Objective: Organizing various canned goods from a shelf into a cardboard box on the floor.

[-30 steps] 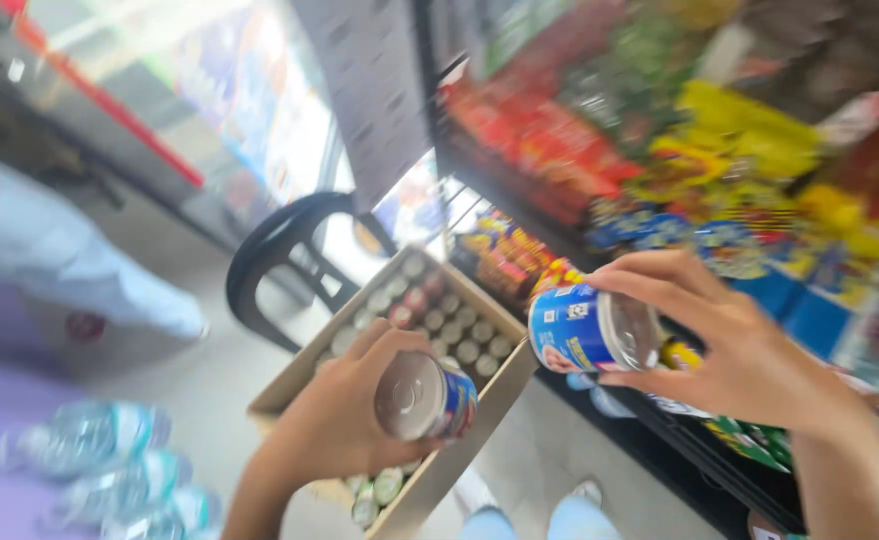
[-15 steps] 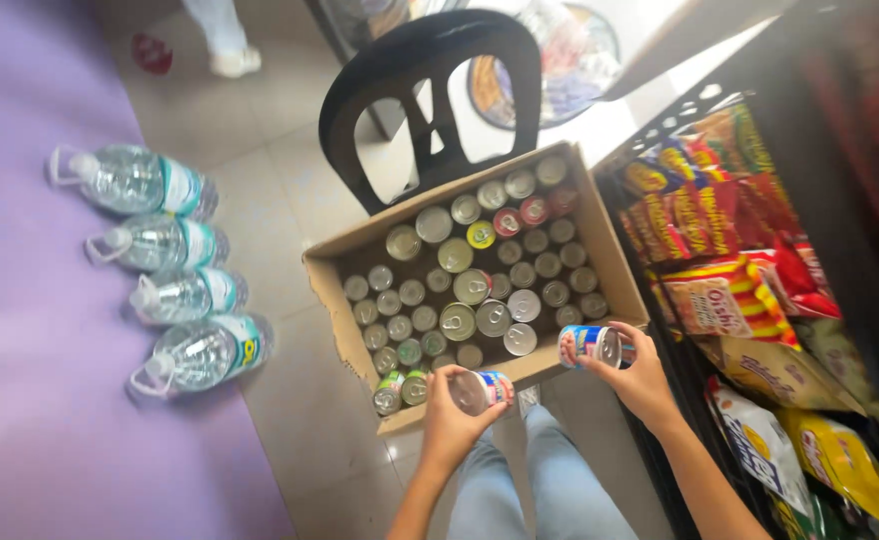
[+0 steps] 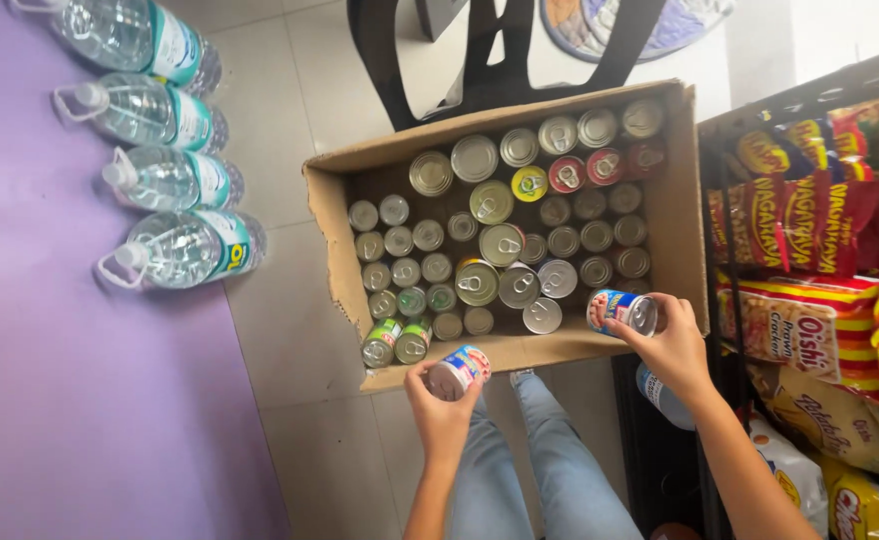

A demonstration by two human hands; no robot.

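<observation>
Left hand: fingers clamped on a small can with a blue, white and red label, held just over the near edge of the cardboard box.
Right hand: fingers clamped on a second can of the same kind, held on its side over the box's near right corner.
Cardboard box: open, on the tiled floor, packed with upright tins, mostly silver pull-tab lids, a few red, yellow and green.
Left of box: four large water bottles lying in a row, caps toward the purple surface.
Right of box: dark shelf rack stacked with bright snack bags.
Beyond box: black plastic chair, touching the far side.
Below hands: legs in blue jeans, between the forearms.
</observation>
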